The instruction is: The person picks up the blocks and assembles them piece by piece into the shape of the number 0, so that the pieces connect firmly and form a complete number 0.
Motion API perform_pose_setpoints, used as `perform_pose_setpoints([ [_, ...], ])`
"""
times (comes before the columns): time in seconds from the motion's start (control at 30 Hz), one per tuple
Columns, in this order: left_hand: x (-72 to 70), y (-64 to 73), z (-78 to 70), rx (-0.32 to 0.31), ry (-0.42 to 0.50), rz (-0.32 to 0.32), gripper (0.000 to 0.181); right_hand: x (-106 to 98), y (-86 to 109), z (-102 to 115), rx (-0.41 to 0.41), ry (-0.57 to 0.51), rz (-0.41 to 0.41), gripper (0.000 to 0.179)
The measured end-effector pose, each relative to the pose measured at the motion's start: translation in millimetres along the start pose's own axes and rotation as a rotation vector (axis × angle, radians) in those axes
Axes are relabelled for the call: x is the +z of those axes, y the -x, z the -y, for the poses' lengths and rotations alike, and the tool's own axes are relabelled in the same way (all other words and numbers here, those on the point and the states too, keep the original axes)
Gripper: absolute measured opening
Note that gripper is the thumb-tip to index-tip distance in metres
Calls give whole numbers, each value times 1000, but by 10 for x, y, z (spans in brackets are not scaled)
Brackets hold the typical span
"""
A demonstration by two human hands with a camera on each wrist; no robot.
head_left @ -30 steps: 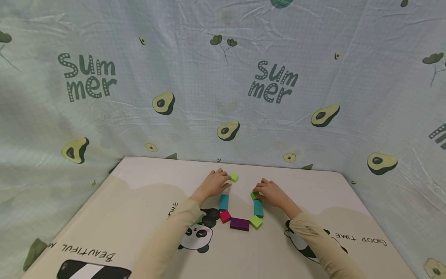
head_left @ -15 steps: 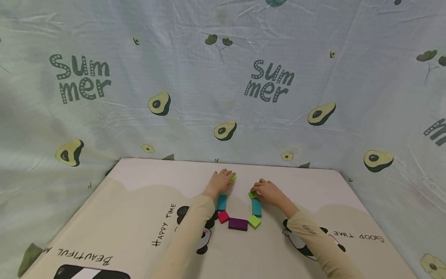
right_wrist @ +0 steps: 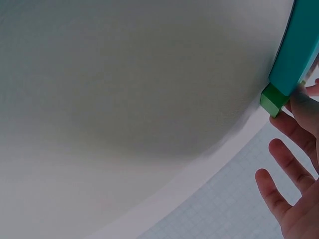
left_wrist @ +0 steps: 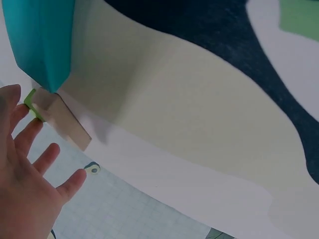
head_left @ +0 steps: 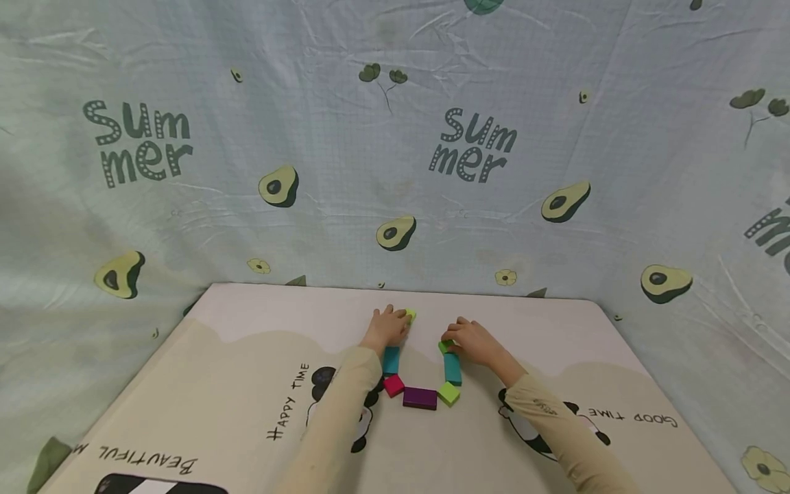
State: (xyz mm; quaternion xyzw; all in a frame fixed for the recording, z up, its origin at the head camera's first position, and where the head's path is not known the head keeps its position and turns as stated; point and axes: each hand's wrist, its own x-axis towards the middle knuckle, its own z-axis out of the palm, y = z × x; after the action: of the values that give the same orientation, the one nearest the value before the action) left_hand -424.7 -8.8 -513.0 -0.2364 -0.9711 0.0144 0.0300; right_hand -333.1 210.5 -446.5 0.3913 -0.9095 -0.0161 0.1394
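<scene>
My left hand [head_left: 387,327] reaches over the far left of the block layout, fingers fairly straight and spread. Its fingertips are right at a lime green block [head_left: 411,315]. A pale beige block [left_wrist: 67,122] lies beside those fingers in the left wrist view, touching the end of a teal block [left_wrist: 42,40]; the hand hides it in the head view. My right hand [head_left: 475,342] pinches a green block [right_wrist: 273,99] between thumb and index finger, against the end of another teal block [head_left: 452,369]. Its other fingers are spread.
A red block [head_left: 393,385], a purple block [head_left: 420,398] and a lime block [head_left: 448,394] join the teal blocks in a U shape. The pale printed table [head_left: 247,384] ends at a hanging cloth [head_left: 333,151] behind and at the sides.
My left hand has moved right, from beside the lime block to over its left edge, and its forearm swung right. The right hand stays at its green block. The head view has shifted slightly.
</scene>
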Motion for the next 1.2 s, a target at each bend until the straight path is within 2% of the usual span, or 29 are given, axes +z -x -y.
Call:
perform_pose_setpoints([
  [0.03,-193,118,-63,-5,19,16,38,-1,0,2,5,1,5,16],
  [0.07,-334,233,-119,0,8,4,37,-1,0,3,10,1,8,16],
  [0.1,-528,362,-188,-8,38,29,36,1,0,4,16,0,14,16],
  [0.13,-633,454,-225,-3,44,18,35,3,-2,6,22,0,19,16],
  [0.23,-770,611,-276,22,26,-29,34,17,-6,10,24,5,22,16],
  [0.27,-779,623,-282,25,11,-34,34,22,-6,10,23,5,22,16],
  [0.33,-707,552,-261,28,-7,-43,33,31,-8,10,21,6,24,16],
  [0.4,-568,438,-210,34,-72,-77,35,38,-10,10,21,5,29,16],
  [0.47,-140,114,-80,36,-127,-112,34,39,-8,10,23,4,31,16],
  [0.53,377,-256,78,30,-167,-121,37,35,-7,9,27,1,30,16],
  [0.57,638,-417,159,37,-188,-158,38,30,-5,10,28,-1,30,16],
  [0.6,867,-575,223,37,-189,-158,38,25,-3,10,32,-3,32,16],
  [0.63,1049,-721,269,26,-186,-132,39,21,-4,10,37,-4,35,16],
  [0.67,1091,-748,273,23,-189,-134,39,19,-4,11,42,-6,39,16],
  [0.7,1035,-707,246,24,-180,-140,38,16,-5,12,46,-10,41,16],
  [0.73,794,-543,165,22,-167,-134,36,12,-7,14,48,-12,44,16],
  [0.8,555,-385,80,22,-169,-148,33,6,-9,16,48,-13,47,16],
  [0.83,334,-244,4,20,-166,-140,32,4,-11,17,48,-12,46,16],
  [0.9,-68,47,-124,42,-152,-169,31,-1,-13,13,47,-11,40,16],
  [0.93,-205,151,-169,49,-155,-175,30,1,-14,13,44,-7,38,16],
  [0.97,-209,166,-169,59,-164,-192,30,2,-16,12,45,-6,37,16],
  [1.0,-365,287,-218,70,-161,-203,28,3,-19,12,47,-6,35,16],
  [1.03,-521,391,-268,70,-150,-171,28,5,-21,11,48,-5,35,15],
  [1.1,-583,466,-290,88,-149,-185,28,9,-22,8,47,-1,34,15],
  [1.2,-615,495,-308,96,-150,-157,29,17,-23,9,42,2,34,15],
])
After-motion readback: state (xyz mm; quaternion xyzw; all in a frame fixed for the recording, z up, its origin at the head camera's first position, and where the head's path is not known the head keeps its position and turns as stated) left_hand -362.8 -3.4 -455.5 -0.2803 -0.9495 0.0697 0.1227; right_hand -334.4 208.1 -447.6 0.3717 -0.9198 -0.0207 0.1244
